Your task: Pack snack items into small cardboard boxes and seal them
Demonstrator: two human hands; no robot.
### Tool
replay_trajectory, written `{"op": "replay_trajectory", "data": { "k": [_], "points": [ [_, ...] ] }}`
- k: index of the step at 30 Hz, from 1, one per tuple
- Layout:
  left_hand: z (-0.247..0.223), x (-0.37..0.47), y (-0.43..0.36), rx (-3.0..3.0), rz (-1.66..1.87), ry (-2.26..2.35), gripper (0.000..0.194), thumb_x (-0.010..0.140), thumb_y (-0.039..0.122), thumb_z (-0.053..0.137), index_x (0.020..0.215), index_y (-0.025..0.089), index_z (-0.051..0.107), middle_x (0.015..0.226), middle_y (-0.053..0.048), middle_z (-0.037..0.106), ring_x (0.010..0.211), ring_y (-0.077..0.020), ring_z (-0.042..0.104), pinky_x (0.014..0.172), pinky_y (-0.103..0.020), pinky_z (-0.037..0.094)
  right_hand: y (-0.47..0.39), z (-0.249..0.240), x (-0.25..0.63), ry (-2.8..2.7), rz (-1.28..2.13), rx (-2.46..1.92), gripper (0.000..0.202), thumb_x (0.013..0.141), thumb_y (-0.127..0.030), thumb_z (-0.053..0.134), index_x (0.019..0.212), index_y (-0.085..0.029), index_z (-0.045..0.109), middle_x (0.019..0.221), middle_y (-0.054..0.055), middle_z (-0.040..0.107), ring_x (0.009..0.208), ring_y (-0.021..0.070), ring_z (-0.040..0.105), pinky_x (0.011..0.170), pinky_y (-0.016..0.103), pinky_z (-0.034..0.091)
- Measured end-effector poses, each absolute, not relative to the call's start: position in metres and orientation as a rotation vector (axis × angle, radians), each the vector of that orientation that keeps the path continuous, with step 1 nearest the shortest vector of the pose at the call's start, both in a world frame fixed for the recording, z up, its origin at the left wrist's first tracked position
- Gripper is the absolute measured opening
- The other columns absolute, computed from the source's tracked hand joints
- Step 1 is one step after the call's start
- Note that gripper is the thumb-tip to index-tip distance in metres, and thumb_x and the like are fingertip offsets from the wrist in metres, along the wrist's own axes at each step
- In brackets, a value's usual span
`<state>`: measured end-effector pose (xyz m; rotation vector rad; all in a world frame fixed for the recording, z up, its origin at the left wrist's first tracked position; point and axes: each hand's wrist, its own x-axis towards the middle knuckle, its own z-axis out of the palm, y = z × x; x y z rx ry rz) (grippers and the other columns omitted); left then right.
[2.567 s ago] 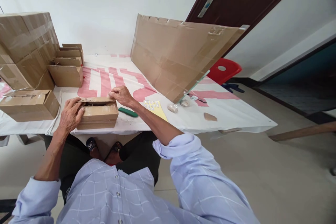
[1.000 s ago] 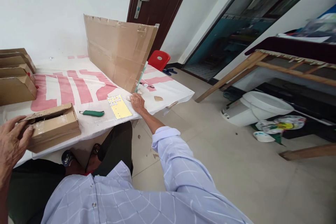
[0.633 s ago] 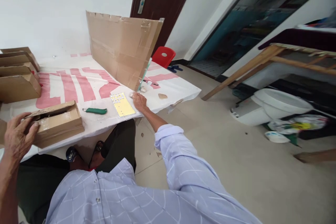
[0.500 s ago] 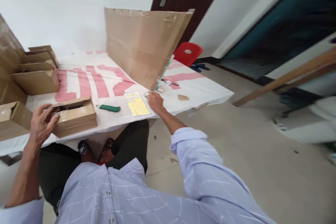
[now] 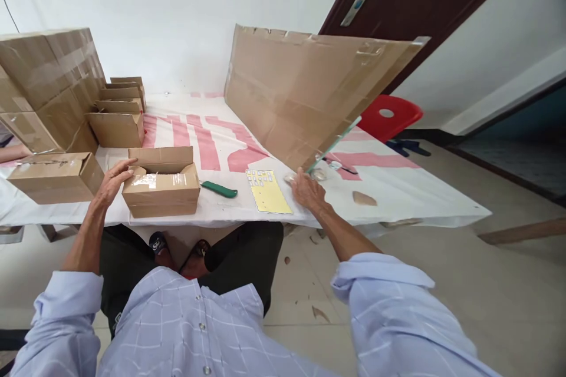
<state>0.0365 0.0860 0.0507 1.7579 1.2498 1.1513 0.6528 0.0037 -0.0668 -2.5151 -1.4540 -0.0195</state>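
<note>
Cardboard box (image 5: pixel 161 195), brown, shiny-taped: left hand (image 5: pixel 111 184), loosely open, is touching its left rim; right hand (image 5: pixel 308 189) is touching a clear roll (image 5: pixel 289 178), grip unclear. Box is sitting at the table's (image 5: pixel 424 203) near edge, back flap standing upright.

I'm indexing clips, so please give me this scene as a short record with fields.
left hand: fingertips at the box's left end
box: back flap raised, top open
right hand: fingers at a small clear item, grip unclear
between hands: green cutter, yellow card
behind: cardboard sheet, standing
far left: large taped boxes
</note>
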Motion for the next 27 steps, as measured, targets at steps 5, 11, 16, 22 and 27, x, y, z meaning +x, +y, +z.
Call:
{"op": "replay_trajectory", "data": {
  "k": [5,11,16,22,27],
  "points": [
    [0.039,0.039,0.074,1.717,1.193,1.193,0.073,0.088,0.072,0.074,0.140,0.022,0.082,0.153,-0.014,0.072,0.149,-0.0406,0.060,0.129,-0.052,0.046,0.027,-0.036,0.598,-1.546,-0.214,-2.056,0.060,0.107,-0.028,0.044,0.161,-0.007,0.057,0.159,0.031,0.064,0.150,0.0417,0.056,0.122,0.060,0.048],
    [0.035,0.039,0.059,1.752,1.185,1.201,0.074,0.093,0.074,0.069,0.145,0.023,0.078,0.162,-0.014,0.068,0.156,-0.0409,0.055,0.130,-0.054,0.045,0.050,0.031,0.457,-1.978,-0.140,-1.195,0.035,0.111,-0.037,0.055,0.130,-0.022,0.080,0.131,0.016,0.080,0.126,0.0345,0.070,0.117,0.056,0.054],
    [0.033,0.040,0.050,1.777,1.199,1.186,0.071,0.094,0.069,0.068,0.146,0.021,0.077,0.160,-0.014,0.070,0.157,-0.0394,0.055,0.135,-0.053,0.039,0.042,0.068,0.369,-2.284,0.073,-0.900,0.035,0.114,-0.030,0.051,0.115,-0.023,0.085,0.119,0.012,0.083,0.117,0.0290,0.071,0.113,0.049,0.053],
    [0.028,0.043,0.045,1.796,1.201,1.169,0.068,0.093,0.068,0.071,0.144,0.023,0.075,0.158,-0.013,0.068,0.152,-0.0391,0.058,0.126,-0.052,0.050,0.052,0.080,0.331,-2.427,0.402,-1.112,0.033,0.110,-0.025,0.055,0.102,-0.020,0.086,0.110,0.010,0.084,0.099,0.0236,0.073,0.090,0.036,0.051],
    [0.023,0.048,0.040,1.805,1.196,1.146,0.056,0.090,0.062,0.078,0.133,0.026,0.078,0.152,-0.011,0.066,0.143,-0.0357,0.063,0.112,-0.047,0.058,0.059,0.077,0.323,-2.265,0.687,-1.096,0.027,0.102,-0.023,0.060,0.099,-0.018,0.087,0.104,0.008,0.085,0.096,0.0218,0.074,0.085,0.033,0.049]
  ]
}}
